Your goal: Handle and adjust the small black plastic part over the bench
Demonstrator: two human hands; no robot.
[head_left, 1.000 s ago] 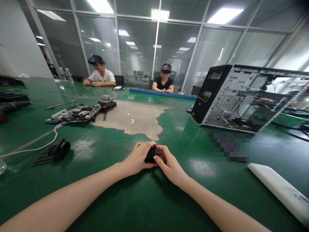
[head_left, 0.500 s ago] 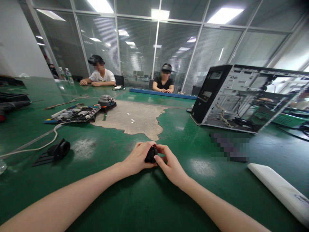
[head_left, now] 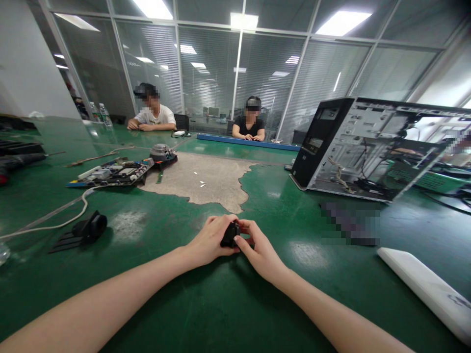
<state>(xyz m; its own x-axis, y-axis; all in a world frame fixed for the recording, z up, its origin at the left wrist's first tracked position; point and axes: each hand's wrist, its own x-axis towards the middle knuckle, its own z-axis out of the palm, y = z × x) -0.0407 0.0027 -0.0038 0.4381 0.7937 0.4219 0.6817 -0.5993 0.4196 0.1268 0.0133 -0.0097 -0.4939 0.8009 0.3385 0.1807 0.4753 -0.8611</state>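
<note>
Over a green table [head_left: 221, 304], we hold a small black part [head_left: 228, 236], our left hand [head_left: 211, 241] curled around it, our right hand [head_left: 262, 252] pinching its right side between thumb and bent fingers. At right, an open computer case [head_left: 319, 142] contains cables [head_left: 339, 175].

Electronics workshop in an office-type room: opened computer case [head_left: 349, 152] and circuit board [head_left: 114, 173] on green desk [head_left: 176, 304]; glazed partition [head_left: 209, 83] behind.

Glass wall [head_left: 209, 93] — bright lights [head_left: 245, 21] in its panes [head_left: 272, 88] — beyond green table [head_left: 206, 309].
</note>
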